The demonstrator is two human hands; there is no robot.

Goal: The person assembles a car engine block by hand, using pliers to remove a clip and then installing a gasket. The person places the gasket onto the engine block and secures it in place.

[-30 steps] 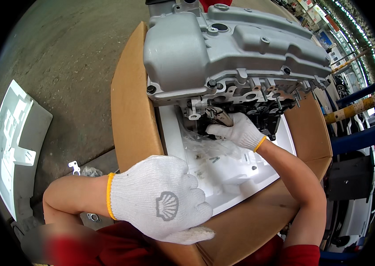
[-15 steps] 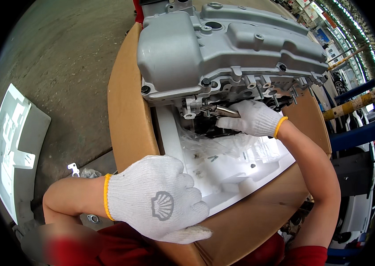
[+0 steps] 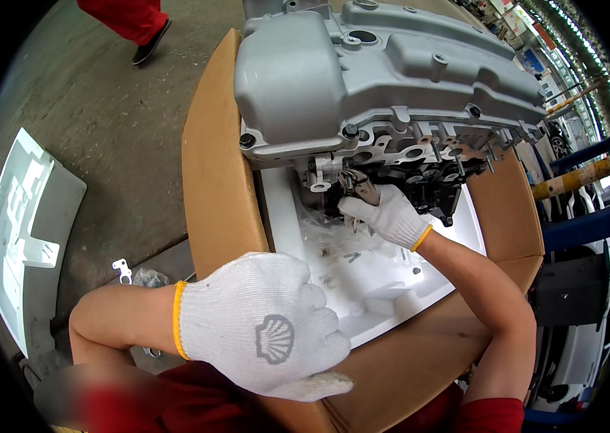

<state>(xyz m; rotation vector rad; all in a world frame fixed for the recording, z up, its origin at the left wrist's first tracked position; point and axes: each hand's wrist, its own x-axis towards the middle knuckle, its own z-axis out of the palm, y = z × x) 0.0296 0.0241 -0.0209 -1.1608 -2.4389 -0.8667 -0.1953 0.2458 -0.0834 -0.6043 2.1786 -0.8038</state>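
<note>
The left hand (image 3: 265, 328), in a white knit glove with a yellow cuff, lies at 7 o'clock over the edge of a brown cardboard box (image 3: 222, 159), back upward, fingers loosely curled and thumb pointing toward 5 o'clock; its palm is hidden, so whether it grasps anything cannot be told. Its bare forearm runs in from 8 o'clock. The right hand (image 3: 386, 214), gloved alike, is at 3 o'clock, grasping a silver metal plier-like tool (image 3: 367, 190) between thumb and fingers, its forearm slanting up from a bent elbow at 4 o'clock. On the left glove's back is a grey, ribbed fan-shaped emblem (image 3: 274, 339). The grey metal engine (image 3: 290, 79) with its cast cover fills 12 to 1 o'clock, overhanging the tool's head, while the right glove covers part of the tool. Below the engine, a white moulded tray (image 3: 279, 209) inside the box holds crumpled clear plastic film (image 3: 316, 229) and small loose hardware. A white angular panel (image 3: 63, 216) stands at 9 o'clock, a small silver bracket (image 3: 123, 272) lies on the floor just past 8, and a person's red trouser leg (image 3: 128, 18) shows between 10 and 11.
</note>
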